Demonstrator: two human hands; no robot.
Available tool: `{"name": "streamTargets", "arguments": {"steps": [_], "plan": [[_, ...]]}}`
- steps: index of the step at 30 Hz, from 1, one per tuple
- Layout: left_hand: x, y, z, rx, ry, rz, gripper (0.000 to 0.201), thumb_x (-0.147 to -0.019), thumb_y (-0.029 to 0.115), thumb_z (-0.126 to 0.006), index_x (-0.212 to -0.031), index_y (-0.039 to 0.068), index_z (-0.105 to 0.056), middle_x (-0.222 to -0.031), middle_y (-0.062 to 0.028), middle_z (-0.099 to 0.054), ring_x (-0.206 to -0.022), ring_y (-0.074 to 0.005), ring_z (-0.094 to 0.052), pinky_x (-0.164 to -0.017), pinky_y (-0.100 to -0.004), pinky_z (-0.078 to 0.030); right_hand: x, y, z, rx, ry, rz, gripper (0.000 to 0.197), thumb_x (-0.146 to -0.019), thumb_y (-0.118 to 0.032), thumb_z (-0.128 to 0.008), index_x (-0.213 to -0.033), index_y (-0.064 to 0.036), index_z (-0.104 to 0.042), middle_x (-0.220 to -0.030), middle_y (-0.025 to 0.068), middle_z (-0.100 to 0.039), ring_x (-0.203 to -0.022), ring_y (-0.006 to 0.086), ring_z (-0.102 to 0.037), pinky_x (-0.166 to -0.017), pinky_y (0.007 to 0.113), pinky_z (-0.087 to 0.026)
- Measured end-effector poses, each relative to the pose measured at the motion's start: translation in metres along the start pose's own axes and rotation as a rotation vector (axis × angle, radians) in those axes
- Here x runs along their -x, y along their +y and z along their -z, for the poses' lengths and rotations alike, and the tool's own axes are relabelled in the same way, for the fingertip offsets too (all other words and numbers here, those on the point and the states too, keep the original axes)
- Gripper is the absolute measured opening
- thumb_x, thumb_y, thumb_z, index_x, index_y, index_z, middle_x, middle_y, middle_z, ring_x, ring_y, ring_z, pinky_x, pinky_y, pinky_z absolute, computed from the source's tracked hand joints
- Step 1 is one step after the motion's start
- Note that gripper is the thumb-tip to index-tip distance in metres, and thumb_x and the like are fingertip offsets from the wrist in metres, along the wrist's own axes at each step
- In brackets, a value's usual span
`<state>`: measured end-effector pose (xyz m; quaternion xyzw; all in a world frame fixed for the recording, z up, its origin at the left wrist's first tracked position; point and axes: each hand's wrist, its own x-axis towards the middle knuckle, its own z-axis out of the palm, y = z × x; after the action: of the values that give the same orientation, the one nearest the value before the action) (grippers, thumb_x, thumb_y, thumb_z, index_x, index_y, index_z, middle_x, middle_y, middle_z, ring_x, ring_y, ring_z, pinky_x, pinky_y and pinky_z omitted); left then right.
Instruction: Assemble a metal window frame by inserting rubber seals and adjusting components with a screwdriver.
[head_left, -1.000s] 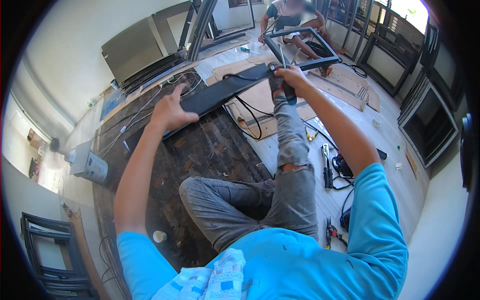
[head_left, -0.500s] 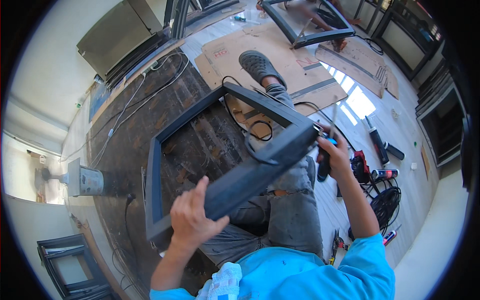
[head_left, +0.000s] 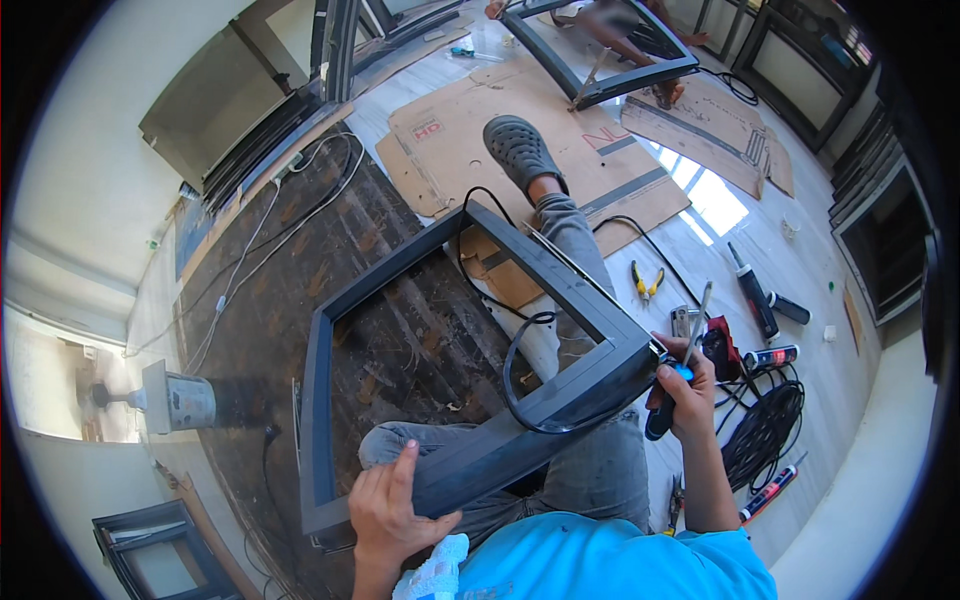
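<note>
"What is nearest to you?"

"The blue shirt point(head_left: 620, 555), with a white cloth point(head_left: 435, 572) hanging at its front. Just past that is the left hand point(head_left: 388, 510), its thumb spread away from the fingers, lying against the near bar of a dark grey frame point(head_left: 480, 462). I cannot tell how firmly it grips."

"Where does the frame sit?"

"Tilted over the lap, its near bar above the grey trousers point(head_left: 600, 460). A black cable point(head_left: 510, 385) loops across that bar and through the opening."

"And the right hand point(head_left: 688, 385)?"

"Its fingers are closed around a screwdriver point(head_left: 658, 418), the metal shaft pointing up. The hand is right beside the frame's right corner; whether it touches there, I cannot tell."

"What lies around it?"

"To the right, a coil of black cable point(head_left: 765, 430) on the pale floor. A little farther are yellow-handled pliers point(head_left: 645, 290) and a dark cartridge point(head_left: 757, 303). Out to the left, a stained bucket point(head_left: 190, 402) stands by the dark board point(head_left: 300, 290)."

"Farther off?"

"A grey clog point(head_left: 520, 155) on the outstretched foot, over flattened cardboard point(head_left: 450, 120). Beyond that, a second frame point(head_left: 640, 80), with another person point(head_left: 610, 25) partly visible behind it."
</note>
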<state>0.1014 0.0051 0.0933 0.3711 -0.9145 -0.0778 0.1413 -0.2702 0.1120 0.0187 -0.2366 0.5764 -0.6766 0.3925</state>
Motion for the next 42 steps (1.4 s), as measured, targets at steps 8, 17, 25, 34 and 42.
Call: {"name": "streamTargets", "arguments": {"steps": [8,17,25,34,42], "plan": [[0.035,0.013,-0.058,-0.033,-0.065,0.021,0.110,-0.045,0.033,-0.097,-0.142,0.003,-0.054,-0.097,-0.0127,-0.069,-0.083,-0.0302,-0.066,-0.078,-0.0432,-0.051,0.024,0.042,0.022,0.027,0.049,-0.071,0.042,-0.093,-0.014,-0.071,-0.131,0.0015,-0.063,-0.082,0.0007,-0.061,-0.050,0.0079,-0.058,-0.047,0.023,-0.049],[0.024,0.015,-0.074,-0.043,-0.053,0.095,0.106,-0.050,0.033,-0.094,-0.143,0.005,-0.053,-0.099,-0.0155,-0.067,-0.089,-0.0345,-0.066,-0.082,-0.0455,-0.051,0.008,0.035,0.012,0.108,0.036,-0.056,0.041,-0.095,-0.013,-0.068,-0.133,0.0002,-0.062,-0.083,-0.0004,-0.058,-0.053,0.0064,-0.055,-0.049,0.024,-0.049],[0.012,-0.009,-0.090,-0.030,-0.015,0.034,0.103,-0.049,0.034,-0.094,-0.140,0.005,-0.055,-0.096,-0.0135,-0.067,-0.087,-0.0340,-0.066,-0.080,-0.0441,-0.052,-0.003,0.058,0.012,0.092,-0.015,-0.110,0.045,-0.094,-0.013,-0.069,-0.137,-0.0015,-0.061,-0.087,0.0005,-0.061,-0.055,0.0057,-0.055,-0.050,0.024,-0.048],[-0.014,-0.020,-0.105,-0.009,-0.082,0.061,0.104,-0.050,0.032,-0.094,-0.142,0.005,-0.053,-0.106,-0.0163,-0.066,-0.097,-0.0351,-0.064,-0.086,-0.0443,-0.051,-0.029,0.064,0.005,0.092,0.024,-0.181,0.049,-0.094,-0.016,-0.071,-0.139,-0.0018,-0.059,-0.087,0.0005,-0.059,-0.056,0.0072,-0.056,-0.050,0.025,-0.049],[-0.050,-0.006,-0.102,0.118,-0.160,0.056,0.109,-0.058,0.022,-0.094,-0.152,0.006,-0.043,-0.121,-0.0195,-0.062,-0.111,-0.0405,-0.060,-0.097,-0.0485,-0.047,-0.056,0.055,0.003,0.093,0.031,-0.207,0.044,-0.094,-0.017,-0.071,-0.135,-0.0027,-0.063,-0.083,-0.0004,-0.059,-0.057,0.0065,-0.057,-0.052,0.024,-0.048]]}}
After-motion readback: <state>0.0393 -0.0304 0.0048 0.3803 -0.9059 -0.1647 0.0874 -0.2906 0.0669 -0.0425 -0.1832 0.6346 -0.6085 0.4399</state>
